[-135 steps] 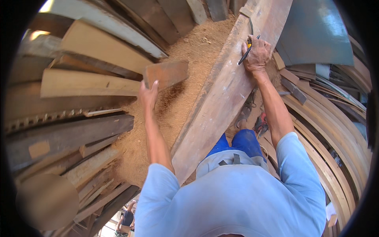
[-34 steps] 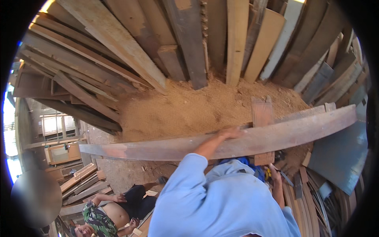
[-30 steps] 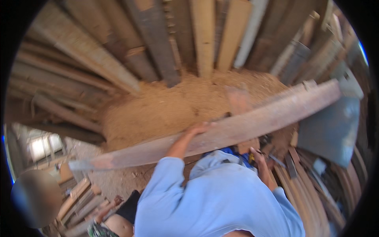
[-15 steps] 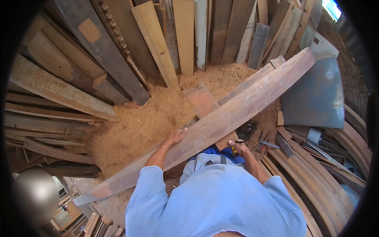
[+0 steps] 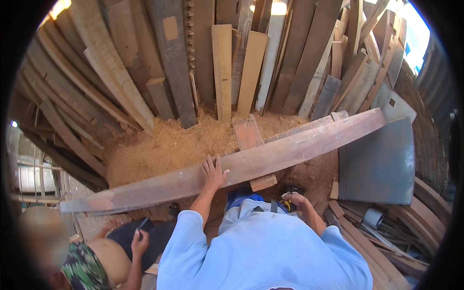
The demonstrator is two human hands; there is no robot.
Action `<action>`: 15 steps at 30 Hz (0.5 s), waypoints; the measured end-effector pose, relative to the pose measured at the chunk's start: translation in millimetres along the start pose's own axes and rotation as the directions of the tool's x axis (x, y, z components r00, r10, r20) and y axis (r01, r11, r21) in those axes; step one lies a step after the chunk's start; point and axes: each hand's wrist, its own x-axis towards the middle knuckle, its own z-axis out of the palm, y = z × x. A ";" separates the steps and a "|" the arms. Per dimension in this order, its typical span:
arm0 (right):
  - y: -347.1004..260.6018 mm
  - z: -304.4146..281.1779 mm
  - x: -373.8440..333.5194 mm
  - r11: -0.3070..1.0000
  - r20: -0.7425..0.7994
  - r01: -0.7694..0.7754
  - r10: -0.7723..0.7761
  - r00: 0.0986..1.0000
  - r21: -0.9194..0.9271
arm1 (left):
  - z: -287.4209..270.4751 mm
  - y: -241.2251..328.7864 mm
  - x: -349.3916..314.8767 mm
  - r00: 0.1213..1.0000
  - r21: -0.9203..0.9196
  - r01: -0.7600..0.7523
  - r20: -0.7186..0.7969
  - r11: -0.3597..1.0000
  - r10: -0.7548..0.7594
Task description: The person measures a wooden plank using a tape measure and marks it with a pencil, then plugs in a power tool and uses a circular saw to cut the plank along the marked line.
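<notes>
Across the front of the wearer's body: one plank (image 5: 285, 152), long and brown, lying over a crosspiece (image 5: 247, 134) whose ends are showing on its far and near sides; the crosspiece is probably serving as a rest.

Left hand (image 5: 215, 175): lying flat on the plank, left of the crosspiece, fingers spreading, gripping nothing; seemingly steadying the wood.

Right hand (image 5: 296, 199): on the plank's near side, well apart from the left, curling round a yellow tool (image 5: 289, 206) of a kind too small to tell; the low hold is perhaps keeping it handy.

Second board (image 5: 302, 129): running along the plank's far edge, bearing a block (image 5: 339, 115).

Upright boards (image 5: 222, 72): leaning beyond the plank, presumably standing on end to save floor. Sawdust (image 5: 169, 154): lying between them and the plank.

Grey sheet (image 5: 377, 164): standing near the plank's right end.

Co-worker (image 5: 108, 256): sitting or reclining on the near side of the plank's left end, one hand holding a dark slim object (image 5: 143, 224).

Containers: one grey cylinder (image 5: 373, 217), possibly a container, lying among strips (image 5: 386, 244) on the near side of the plank's right end; contents, if any, not showing.
</notes>
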 end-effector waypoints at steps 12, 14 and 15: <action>-111.9 18.5 -33.2 0.101 0.045 0.212 -0.805 0.591 -0.972 | 202.6 -27.2 -314.0 0.694 -0.631 0.664 0.719 0.401 -0.019; -123.6 46.3 -39.5 0.087 0.072 0.209 -0.756 0.650 -0.974 | 190.9 -31.7 -364.2 0.674 -0.645 0.724 0.736 0.243 -0.055; -127.6 52.9 -41.6 0.088 0.071 0.199 -0.736 0.673 -0.976 | 182.3 -32.3 -375.1 0.679 -0.657 0.726 0.731 0.202 -0.064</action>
